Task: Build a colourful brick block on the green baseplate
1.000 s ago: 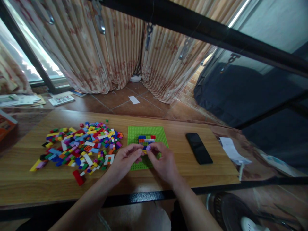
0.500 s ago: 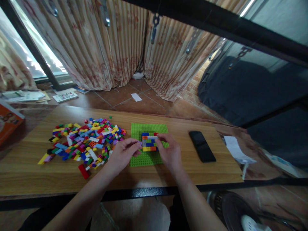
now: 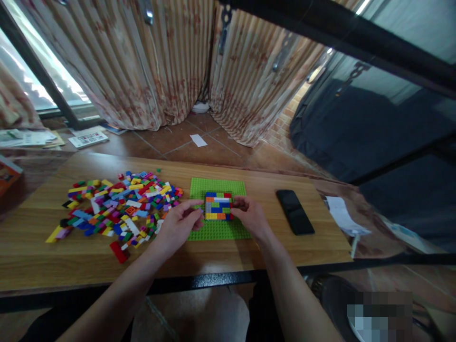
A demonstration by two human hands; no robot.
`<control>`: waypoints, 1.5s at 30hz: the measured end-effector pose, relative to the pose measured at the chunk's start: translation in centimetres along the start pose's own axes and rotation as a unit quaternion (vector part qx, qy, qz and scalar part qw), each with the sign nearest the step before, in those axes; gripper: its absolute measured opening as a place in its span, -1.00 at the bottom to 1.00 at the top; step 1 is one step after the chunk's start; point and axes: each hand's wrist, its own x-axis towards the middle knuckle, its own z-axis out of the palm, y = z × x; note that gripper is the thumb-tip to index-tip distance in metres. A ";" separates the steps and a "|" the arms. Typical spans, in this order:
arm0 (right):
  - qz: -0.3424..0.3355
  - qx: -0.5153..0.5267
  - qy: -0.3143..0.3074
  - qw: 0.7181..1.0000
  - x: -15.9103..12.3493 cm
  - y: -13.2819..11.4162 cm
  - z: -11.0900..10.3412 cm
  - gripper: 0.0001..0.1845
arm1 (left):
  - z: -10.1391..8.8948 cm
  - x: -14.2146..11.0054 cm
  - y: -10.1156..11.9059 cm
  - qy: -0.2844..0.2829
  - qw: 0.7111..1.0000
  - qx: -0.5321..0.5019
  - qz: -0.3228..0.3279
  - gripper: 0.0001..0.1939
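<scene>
A green baseplate lies on the wooden table in front of me. A flat block of red, blue, yellow, orange and grey bricks is built on it. My left hand is at the block's left edge, thumb and forefinger pinched together; what they pinch is too small to make out. My right hand has its fingers curled against the block's right edge. A wide pile of loose coloured bricks lies just left of my left hand.
A black phone lies right of the baseplate, and a paper slip hangs over the table's right end. One red brick sits apart near the front edge. Curtains and a tiled floor lie beyond the table.
Both hands have moved from the baseplate's front part up to the sides of the brick block. The block shows more rows than one second ago. The camera shifted slightly.
</scene>
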 end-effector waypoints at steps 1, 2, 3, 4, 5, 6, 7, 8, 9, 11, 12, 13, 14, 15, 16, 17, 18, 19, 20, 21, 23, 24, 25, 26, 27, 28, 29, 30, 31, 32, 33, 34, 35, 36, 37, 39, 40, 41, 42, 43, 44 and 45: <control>0.001 -0.007 -0.002 1.000 0.1 0.0 0.0 -0.58 | 0.0 0.0 -0.1 0.000 1.000 0.010 0.001 -0.58; 0.000 -0.014 -0.002 1.000 0.1 0.0 0.1 -0.58 | 0.0 0.1 -0.2 -0.003 1.000 0.022 0.003 -0.58; -0.002 -0.021 -0.002 1.000 0.2 0.1 0.1 -0.58 | 0.0 0.1 -0.3 -0.009 0.999 0.034 0.006 -0.60; -0.004 -0.028 -0.002 1.000 0.2 0.1 0.2 -0.58 | 0.0 0.2 -0.4 -0.015 0.999 0.045 0.009 -0.62; -0.005 -0.034 -0.002 0.999 0.2 0.2 0.2 -0.58 | 0.0 0.2 -0.5 -0.022 0.998 0.055 0.010 -0.63; -0.006 -0.039 -0.002 0.999 0.3 0.2 0.2 -0.58 | 0.0 0.2 -0.5 -0.026 0.998 0.063 0.010 -0.64; -0.007 -0.042 -0.004 0.999 0.3 0.3 0.3 -0.57 | 0.0 0.1 -0.6 -0.030 0.997 0.072 0.010 -0.64; -0.006 -0.043 -0.005 0.999 0.3 0.4 0.3 -0.57 | 0.0 0.1 -0.6 -0.033 0.996 0.081 0.011 -0.64; -0.006 -0.043 -0.008 0.999 0.4 0.4 0.2 -0.57 | 0.0 0.1 -0.6 -0.035 0.995 0.089 0.011 -0.63; -0.005 -0.039 -0.015 0.999 0.4 0.5 0.2 -0.58 | -0.1 0.0 -0.6 -0.038 0.994 0.103 0.014 -0.61; -0.005 -0.036 -0.019 0.999 0.5 0.6 0.2 -0.58 | -0.1 -0.1 -0.7 -0.039 0.993 0.108 0.016 -0.61; -0.005 -0.031 -0.025 0.999 0.5 0.6 0.1 -0.58 | -0.1 -0.1 -0.7 -0.040 0.993 0.111 0.018 -0.60; -0.006 -0.026 -0.030 0.999 0.5 0.6 0.1 -0.58 | -0.1 -0.1 -0.8 -0.040 0.993 0.112 0.021 -0.60; -0.007 -0.022 -0.033 0.999 0.5 0.7 0.0 -0.58 | -0.1 -0.1 -0.8 -0.040 0.992 0.114 0.024 -0.60; -0.007 -0.019 -0.034 0.999 0.5 0.7 0.0 -0.58 | -0.1 -0.1 -0.8 -0.040 0.992 0.115 0.026 -0.60; -0.008 -0.018 -0.034 0.999 0.5 0.7 0.0 -0.58 | 0.0 -0.1 -0.8 -0.040 0.992 0.117 0.027 -0.60; -0.006 -0.018 -0.032 0.999 0.5 0.6 0.0 -0.58 | 0.0 0.0 -0.8 -0.040 0.992 0.119 0.027 -0.61; -0.004 -0.018 -0.029 0.999 0.5 0.6 0.0 -0.58 | 0.0 0.0 -0.8 -0.040 0.992 0.120 0.026 -0.61; -0.001 -0.019 -0.028 0.999 0.5 0.5 0.0 -0.58 | 0.0 0.0 -0.8 -0.038 0.992 0.120 0.026 -0.62; 0.000 -0.020 -0.028 0.999 0.4 0.4 0.0 -0.59 | 0.1 0.1 -0.8 -0.037 0.992 0.119 0.027 -0.62; 0.002 -0.020 -0.029 0.999 0.4 0.3 0.0 -0.59 | 0.1 0.1 -0.9 -0.034 0.992 0.117 0.031 -0.63; 0.003 -0.018 -0.030 0.999 0.4 0.2 0.0 -0.59 | 0.1 0.1 -0.9 -0.032 0.992 0.116 0.033 -0.63; 0.005 -0.017 -0.032 0.999 0.4 0.1 0.0 -0.59 | 0.1 0.1 -1.0 -0.032 0.992 0.116 0.034 -0.63; 0.008 -0.014 -0.032 0.999 0.4 0.0 0.0 -0.59 | 0.1 0.1 -1.0 -0.031 0.992 0.117 0.035 -0.63; 0.010 -0.012 -0.033 0.999 0.4 0.0 0.1 -0.59 | 0.1 0.1 -1.1 -0.033 0.992 0.118 0.035 -0.63; 0.011 -0.010 -0.035 0.999 0.4 0.0 0.1 -0.59 | 0.0 0.1 -1.1 -0.033 0.992 0.119 0.037 -0.64; 0.010 -0.009 -0.036 0.999 0.4 0.0 0.1 -0.59 | 0.0 0.1 -1.1 -0.034 0.992 0.119 0.038 -0.64; 0.007 -0.008 -0.036 0.999 0.3 -0.1 0.1 -0.59 | 0.0 0.1 -1.1 -0.034 0.992 0.119 0.039 -0.64; 0.005 -0.009 -0.034 0.999 0.3 -0.1 0.1 -0.60 | 0.0 0.0 -1.1 -0.034 0.992 0.118 0.039 -0.64; 0.003 -0.010 -0.032 0.999 0.2 -0.2 0.1 -0.60 | 0.1 0.0 -1.0 -0.033 0.992 0.118 0.037 -0.63; 0.002 -0.010 -0.030 1.000 0.2 -0.3 0.1 -0.60 | 0.1 0.0 -1.0 -0.032 0.992 0.118 0.036 -0.63; 0.002 -0.011 -0.027 1.000 0.1 -0.4 0.1 -0.60 | 0.1 0.0 -0.9 -0.031 0.992 0.119 0.037 -0.63; 0.003 -0.011 -0.026 1.000 0.1 -0.5 0.1 -0.60 | 0.1 0.0 -0.9 -0.031 0.991 0.121 0.038 -0.63; 0.003 -0.012 -0.026 1.000 0.0 -0.6 0.0 -0.59 | 0.1 0.0 -0.9 -0.031 0.991 0.123 0.040 -0.63; 0.003 -0.013 -0.026 1.000 0.0 -0.7 0.0 -0.59 | 0.1 0.0 -0.9 -0.032 0.991 0.125 0.042 -0.63; 0.003 -0.012 -0.030 0.999 0.0 -0.8 0.0 -0.59 | 0.2 0.0 -0.9 -0.032 0.990 0.129 0.043 -0.63; 0.003 -0.010 -0.034 0.999 0.1 -0.7 0.0 -0.59 | 0.2 0.0 -0.8 -0.032 0.990 0.130 0.042 -0.63; 0.003 -0.006 -0.036 0.999 0.1 -0.6 0.0 -0.59 | 0.2 -0.1 -0.8 -0.032 0.990 0.130 0.041 -0.63; 0.002 -0.004 -0.038 0.999 0.2 -0.5 0.0 -0.59 | 0.2 -0.1 -0.7 -0.030 0.990 0.129 0.041 -0.64; 0.002 -0.006 -0.040 0.999 0.2 -0.3 0.0 -0.60 | 0.2 -0.1 -0.6 -0.030 0.990 0.129 0.041 -0.64; 0.001 -0.011 -0.040 0.999 0.3 -0.2 0.0 -0.61 | 0.2 -0.1 -0.6 -0.028 0.990 0.129 0.040 -0.64; -0.001 -0.017 -0.039 0.999 0.3 0.0 0.0 -0.61 | 0.2 -0.1 -0.6 -0.028 0.990 0.129 0.039 -0.64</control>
